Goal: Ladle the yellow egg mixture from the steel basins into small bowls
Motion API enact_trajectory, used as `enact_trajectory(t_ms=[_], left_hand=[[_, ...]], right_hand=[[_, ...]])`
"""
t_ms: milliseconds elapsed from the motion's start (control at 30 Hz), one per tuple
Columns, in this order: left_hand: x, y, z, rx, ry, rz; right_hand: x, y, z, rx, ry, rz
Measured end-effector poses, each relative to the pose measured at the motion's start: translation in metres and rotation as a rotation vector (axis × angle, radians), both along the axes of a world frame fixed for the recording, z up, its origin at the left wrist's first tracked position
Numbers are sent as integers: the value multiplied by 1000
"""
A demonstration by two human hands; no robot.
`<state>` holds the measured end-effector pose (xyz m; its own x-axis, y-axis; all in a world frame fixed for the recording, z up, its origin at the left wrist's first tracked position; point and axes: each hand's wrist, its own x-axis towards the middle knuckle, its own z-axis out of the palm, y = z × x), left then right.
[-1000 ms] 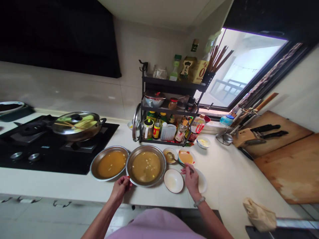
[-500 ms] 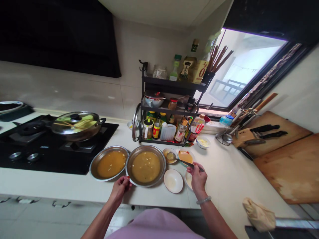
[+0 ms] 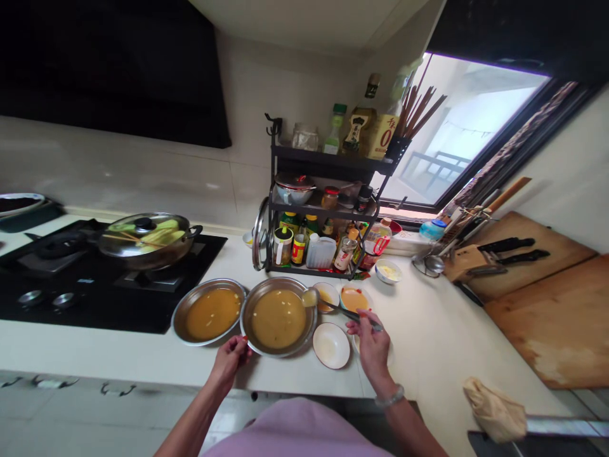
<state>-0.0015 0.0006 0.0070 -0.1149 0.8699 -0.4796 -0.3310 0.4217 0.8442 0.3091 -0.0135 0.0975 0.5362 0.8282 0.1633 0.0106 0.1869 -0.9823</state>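
Observation:
My left hand (image 3: pixel 231 359) grips the near rim of a round steel pan (image 3: pixel 278 315) filled with yellow-brown liquid. My right hand (image 3: pixel 372 346) is closed on the handle of a spoon (image 3: pixel 333 304), whose bowl hovers over the pan's right rim. A small bowl (image 3: pixel 326 296) with brown liquid sits just behind the spoon. An empty white bowl (image 3: pixel 332 344) lies between my hands. A second steel pan (image 3: pixel 210 311) of the same liquid stands to the left, touching the first.
A lidded wok (image 3: pixel 145 239) sits on the black gas hob (image 3: pixel 85 279) at left. A black spice rack (image 3: pixel 323 209) stands behind the pans. A bowl of orange sauce (image 3: pixel 354 298), a small white bowl (image 3: pixel 388 271), knives and wooden boards (image 3: pixel 547 298) lie right.
My right hand lifted the spoon out of the small bowl and carried it left to the rim of the nearer pan. My left hand has kept its hold on the pan.

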Motion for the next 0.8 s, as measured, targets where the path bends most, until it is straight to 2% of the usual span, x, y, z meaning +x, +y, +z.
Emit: enact_trajectory(t_ms=[67,233,300,367,533,700,800], left_hand=[[0,0,0,0,1,-1],[0,0,0,7,21,-1],[0,0,0,5,27,-5],[-1,0,1,3,29,-9],[-1,1,-1,8,18,-14],[-1,1,-4,23,18,-14],[-1,1,-4,23,23,-11]], right_hand=[[-7,-7,-2,48,-164,83],[-11,-19,-2,304,-573,352],[-6,-18,-5,347,-656,358],[3,-11,-11,330,-689,274],[23,8,-33,157,-617,74],[24,18,-50,-56,-310,-26],[22,22,-52,-99,-80,-127]])
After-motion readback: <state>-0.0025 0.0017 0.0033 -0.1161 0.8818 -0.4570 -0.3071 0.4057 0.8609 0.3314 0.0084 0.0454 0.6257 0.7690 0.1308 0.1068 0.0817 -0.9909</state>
